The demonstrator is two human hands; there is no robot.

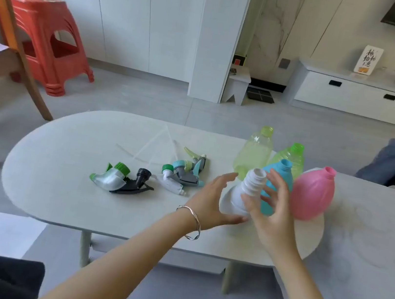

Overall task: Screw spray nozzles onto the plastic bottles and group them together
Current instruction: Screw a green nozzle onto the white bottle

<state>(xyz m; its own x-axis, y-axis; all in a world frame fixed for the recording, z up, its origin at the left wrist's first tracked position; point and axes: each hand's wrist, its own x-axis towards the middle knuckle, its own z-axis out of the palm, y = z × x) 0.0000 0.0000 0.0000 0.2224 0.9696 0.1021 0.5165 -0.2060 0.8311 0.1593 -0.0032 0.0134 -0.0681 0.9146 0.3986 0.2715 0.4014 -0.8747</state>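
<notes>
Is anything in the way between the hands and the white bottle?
No, nothing visible. The left hand and right hand flank the white ribbed plastic bottle, fingers spread, one on each side. The blue plastic bottle stands just behind it.

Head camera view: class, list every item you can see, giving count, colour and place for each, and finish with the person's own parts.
table: one, pale grey, centre
white bottle: one, white, table right, between the hands
blue bottle: one, blue, just behind the white one
pink bottle: one, pink, right of the blue
green bottles: two, translucent green, back of the group
spray nozzles: about five, green, black, white and grey-teal, heaped mid-table
dip tubes: several, clear, behind the nozzles
stool: red, floor far left
chair: one, wooden, left edge
bracelet: one, silver, left wrist
left hand, right hand: two, bare, fingers spread either side of the white bottle
</notes>
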